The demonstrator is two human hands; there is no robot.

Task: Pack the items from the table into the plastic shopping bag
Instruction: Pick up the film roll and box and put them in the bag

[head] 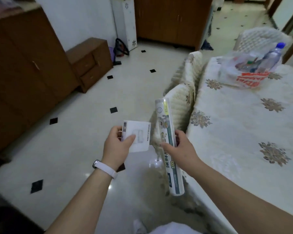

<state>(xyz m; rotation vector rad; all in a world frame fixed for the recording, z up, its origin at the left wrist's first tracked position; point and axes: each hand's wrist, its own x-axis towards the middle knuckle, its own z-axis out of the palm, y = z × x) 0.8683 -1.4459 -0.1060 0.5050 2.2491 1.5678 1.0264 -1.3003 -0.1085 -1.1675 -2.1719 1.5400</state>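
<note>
On table (243,132), bag (230,73) blurred; left fingers (115,130) pinch packet (139,130), right fingers (180,134) grip roll (164,112).

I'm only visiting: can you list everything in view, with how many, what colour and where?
Flat packet: one, white, in the left hand.
Wrapped roll: one, white and teal, in the right hand.
Plastic shopping bag: one, clear with red print, on the table's far end.
Bottle: one, clear with blue cap, sticking out of the bag.
Table: one, cream flowered cloth, at right.
Covered chairs: three, cream, around the table.
Drawer unit: one, brown wood, left by the wall.
Left hand: one, grips the packet, white wristband on its wrist.
Right hand: one, grips the roll.
</note>
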